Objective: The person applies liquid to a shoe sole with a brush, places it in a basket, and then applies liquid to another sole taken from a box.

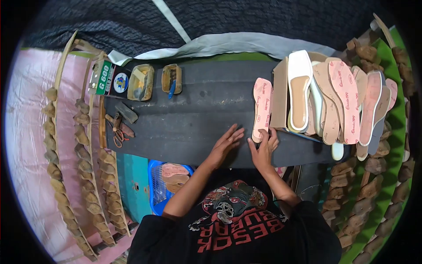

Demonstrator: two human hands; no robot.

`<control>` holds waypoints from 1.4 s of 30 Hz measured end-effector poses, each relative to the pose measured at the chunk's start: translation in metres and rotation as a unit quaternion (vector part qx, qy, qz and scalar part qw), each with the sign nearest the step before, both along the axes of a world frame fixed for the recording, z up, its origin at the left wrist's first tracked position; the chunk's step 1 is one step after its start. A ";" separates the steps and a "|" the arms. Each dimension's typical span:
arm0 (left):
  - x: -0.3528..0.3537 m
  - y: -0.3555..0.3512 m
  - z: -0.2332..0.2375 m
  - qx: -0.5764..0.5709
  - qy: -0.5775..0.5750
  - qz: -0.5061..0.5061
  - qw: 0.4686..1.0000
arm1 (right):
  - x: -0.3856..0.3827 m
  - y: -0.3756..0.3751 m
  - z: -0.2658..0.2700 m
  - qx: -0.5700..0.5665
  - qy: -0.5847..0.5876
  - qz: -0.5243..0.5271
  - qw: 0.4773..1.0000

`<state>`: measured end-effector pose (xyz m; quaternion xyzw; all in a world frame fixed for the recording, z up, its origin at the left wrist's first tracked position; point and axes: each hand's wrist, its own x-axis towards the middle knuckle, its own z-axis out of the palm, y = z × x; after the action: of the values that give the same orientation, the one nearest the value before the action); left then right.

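A pink insole [263, 103] printed with red lettering lies lengthwise on the dark-topped workbench [198, 105], beside the stack of insoles. My right hand [265, 152] is closed at its lower end, thumb along the left edge and fingers over the tip. To the left, my left hand [225, 145] hovers close over the bench top, fingers stretched out and holding nothing. Just right of the insole stands a cardboard box [280, 94] heaped with insoles. Among these are a white-rimmed one [300, 105] and a pink printed one [345, 97].
Two small tubs [141, 82] [171, 72] and a G 600 tin [102, 77] stand at the back left. Pliers [118, 137] and other hand tools lie near the left edge. Below the bench is a blue basket [154, 193] with insole pieces. Racks of shoe lasts [88, 189] flank both sides.
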<state>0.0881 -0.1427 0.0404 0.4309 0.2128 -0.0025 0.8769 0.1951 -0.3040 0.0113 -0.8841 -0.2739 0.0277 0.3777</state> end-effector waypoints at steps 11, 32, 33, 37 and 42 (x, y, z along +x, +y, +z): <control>0.055 0.026 -0.033 0.066 -0.035 -0.159 0.984 | 0.007 0.004 0.005 -0.001 -0.014 -0.081 0.997; 0.050 0.045 -0.026 -0.036 -0.030 -0.117 0.992 | -0.039 0.020 0.034 0.045 0.030 -0.107 0.993; 0.055 0.042 -0.029 -0.040 -0.050 -0.087 0.994 | -0.041 0.022 0.041 0.041 0.029 -0.076 0.996; 0.062 0.035 -0.038 -0.056 -0.038 -0.008 0.998 | -0.042 0.028 0.041 0.063 0.078 0.025 0.995; 0.045 0.041 -0.052 -0.099 0.019 0.026 0.995 | -0.028 0.028 -0.003 0.239 0.286 0.052 0.926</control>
<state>0.1332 -0.1013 -0.0118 0.3364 0.2393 -0.0094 0.9107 0.1667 -0.2759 0.0083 -0.7064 -0.1986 0.2332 0.6381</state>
